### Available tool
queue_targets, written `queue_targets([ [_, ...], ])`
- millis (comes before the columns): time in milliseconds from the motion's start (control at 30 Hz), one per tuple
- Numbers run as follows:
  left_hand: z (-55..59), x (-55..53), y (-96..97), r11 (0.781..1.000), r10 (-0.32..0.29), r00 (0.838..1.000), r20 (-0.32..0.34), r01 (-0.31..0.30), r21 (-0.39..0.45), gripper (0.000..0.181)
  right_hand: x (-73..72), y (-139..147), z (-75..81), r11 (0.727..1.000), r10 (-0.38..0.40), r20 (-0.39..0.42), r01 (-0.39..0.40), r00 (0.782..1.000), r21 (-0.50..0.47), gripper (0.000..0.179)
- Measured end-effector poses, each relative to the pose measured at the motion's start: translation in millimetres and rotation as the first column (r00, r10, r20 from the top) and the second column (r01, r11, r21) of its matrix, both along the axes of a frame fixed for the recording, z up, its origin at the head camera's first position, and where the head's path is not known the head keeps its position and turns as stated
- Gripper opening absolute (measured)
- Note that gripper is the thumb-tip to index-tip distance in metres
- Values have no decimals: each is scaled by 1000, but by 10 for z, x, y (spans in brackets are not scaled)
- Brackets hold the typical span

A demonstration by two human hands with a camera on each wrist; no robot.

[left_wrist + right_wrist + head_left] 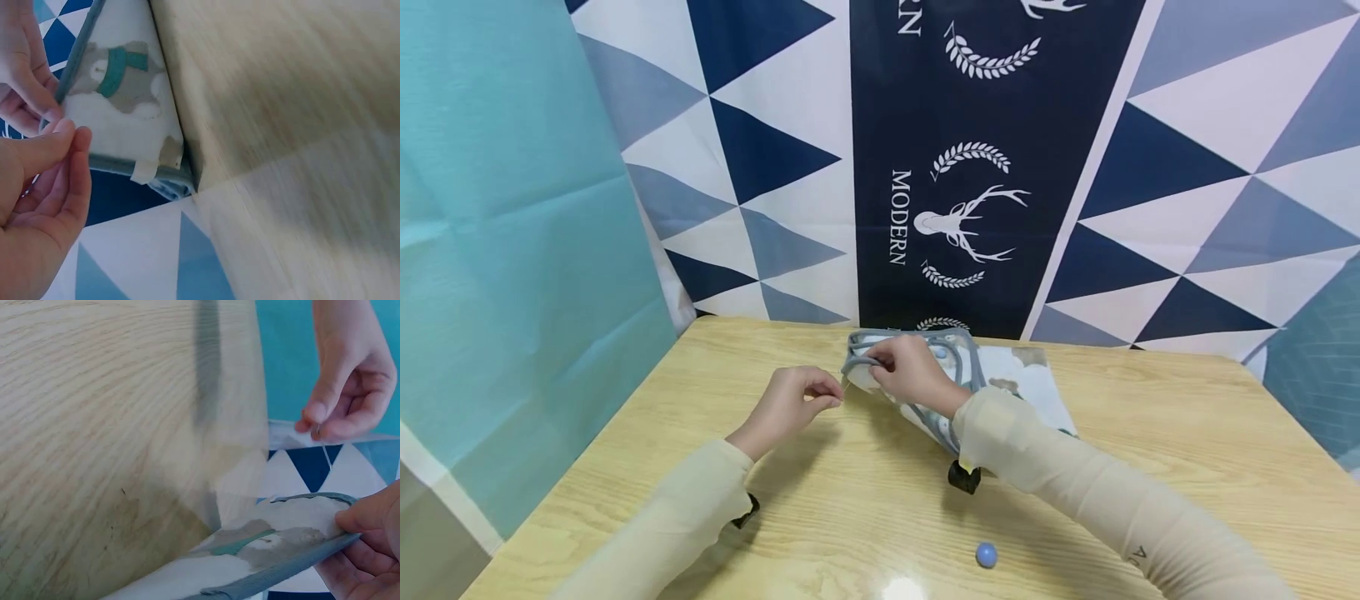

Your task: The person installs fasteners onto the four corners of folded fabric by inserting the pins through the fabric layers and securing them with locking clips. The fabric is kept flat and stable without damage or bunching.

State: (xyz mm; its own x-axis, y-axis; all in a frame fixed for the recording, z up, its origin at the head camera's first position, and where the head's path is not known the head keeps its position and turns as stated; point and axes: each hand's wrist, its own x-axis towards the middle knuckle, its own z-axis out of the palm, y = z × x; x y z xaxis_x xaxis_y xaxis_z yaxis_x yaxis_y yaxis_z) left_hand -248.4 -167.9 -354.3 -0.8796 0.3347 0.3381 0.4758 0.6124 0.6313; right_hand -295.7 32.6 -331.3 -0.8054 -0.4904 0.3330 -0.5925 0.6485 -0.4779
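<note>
A folded white cloth (pixel 1033 387) with grey edging and brown and green animal prints lies at the back of the table. My right hand (pixel 912 372) pinches its grey-edged border near the left corner, lifting that part off the tabletop. Just left of the corner, my left hand (pixel 790 404) pinches a thin, straight sewing needle (pixel 326 455) between thumb and fingertips. In the right wrist view the needle points down toward the cloth's edge, apart from it. Whether thread hangs from it is too fine to tell. The left wrist view shows a small pale tag (pixel 144 172) on the cloth's border.
A small blue ball (pixel 987 555) sits on the wooden table (pixel 865 508) near the front. Behind the table hangs a curtain (pixel 790 242) with triangles and deer prints. A turquoise cloth (pixel 527 250) hangs at the left.
</note>
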Motion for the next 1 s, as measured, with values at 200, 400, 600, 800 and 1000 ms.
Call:
queue_targets([
  [200,18,-127,122,998,-26,1000,-1,26,53,3,-12,14,64,1000,27,6,-27,1000,-14,19],
  [400,31,-205,191,998,-4,999,49,1,59,3,-11,1,70,999,22,1,-22,1000,-40,18],
  [600,-22,-269,262,996,-5,997,82,-2,85,4,53,35,9,995,-10,-19,9,1000,-97,16],
  [800,-64,-261,329,987,61,995,73,-71,142,4,113,69,-12,987,-15,-51,6,999,-163,16],
  [1000,-60,-250,363,976,109,993,51,-117,181,6,118,49,-29,982,-33,-78,18,996,-187,15],
])
